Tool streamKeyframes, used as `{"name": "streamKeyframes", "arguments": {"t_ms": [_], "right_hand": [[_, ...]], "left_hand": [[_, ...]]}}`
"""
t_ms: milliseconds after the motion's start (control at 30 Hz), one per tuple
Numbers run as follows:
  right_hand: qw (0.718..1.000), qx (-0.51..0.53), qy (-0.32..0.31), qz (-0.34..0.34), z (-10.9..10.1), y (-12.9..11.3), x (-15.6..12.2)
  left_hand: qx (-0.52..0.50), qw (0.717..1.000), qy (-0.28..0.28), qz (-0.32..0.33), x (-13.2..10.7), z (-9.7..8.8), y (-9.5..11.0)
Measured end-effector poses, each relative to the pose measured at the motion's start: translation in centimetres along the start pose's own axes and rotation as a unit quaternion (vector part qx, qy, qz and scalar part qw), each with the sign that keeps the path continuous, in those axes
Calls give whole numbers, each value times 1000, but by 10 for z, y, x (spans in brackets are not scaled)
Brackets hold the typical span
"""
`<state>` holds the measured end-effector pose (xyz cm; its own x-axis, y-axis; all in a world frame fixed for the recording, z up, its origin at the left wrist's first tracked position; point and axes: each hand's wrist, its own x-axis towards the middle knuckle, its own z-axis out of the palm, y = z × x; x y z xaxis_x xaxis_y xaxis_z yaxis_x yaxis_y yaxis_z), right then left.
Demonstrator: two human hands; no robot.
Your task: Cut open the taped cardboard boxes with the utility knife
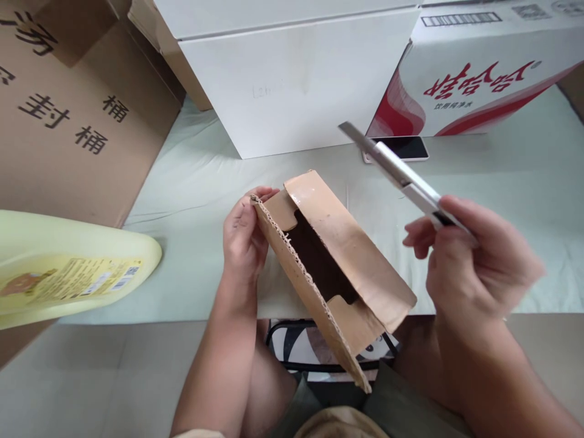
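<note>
My left hand [244, 234] grips the far left end of a small brown cardboard box [351, 243], fingers closed around its corner. The box is tilted over the table's front edge, its top flaps apart and its inside dark. One long flap edge is ragged and shows the corrugation. In my right hand [469, 261] is a utility knife [406, 179] with a silvery body, its blade out and pointing up and to the left. The knife is held above and to the right of the box, apart from it.
A pale green cloth covers the table [191, 176]. At the back stand a white box [296, 91] and a red-and-white carton [474, 91], with a phone [401, 148] lying before them. A large brown carton [77, 140] and a yellow bottle [91, 271] are on the left.
</note>
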<state>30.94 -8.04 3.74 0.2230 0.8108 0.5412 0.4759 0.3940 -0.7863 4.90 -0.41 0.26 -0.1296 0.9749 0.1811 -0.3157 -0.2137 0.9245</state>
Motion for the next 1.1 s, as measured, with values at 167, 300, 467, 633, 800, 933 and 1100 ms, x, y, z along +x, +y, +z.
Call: {"name": "streamKeyframes", "arguments": {"t_ms": [167,300,467,633,800,933,1100], "right_hand": [[992,-114,-54,0,16,52,8],[975,-165,-135,61,25,76,2],[964,-169,-154,134,31,76,1],[937,-181,-196,225,31,72,5],[925,-203,-206,246,31,79,2],[942,-244,-158,165,31,90,-4],[964,-183,-160,105,30,80,-2]], "left_hand": [[4,1000,4,-7,1,-2,-2],[7,1000,3,-4,1,-2,-2],[9,1000,10,-9,0,-1,-1],[10,1000,7,1,0,-3,-1],[8,1000,6,-7,0,-3,0],[2,1000,8,-6,0,-2,0],[4,1000,19,-11,0,-4,0]]}}
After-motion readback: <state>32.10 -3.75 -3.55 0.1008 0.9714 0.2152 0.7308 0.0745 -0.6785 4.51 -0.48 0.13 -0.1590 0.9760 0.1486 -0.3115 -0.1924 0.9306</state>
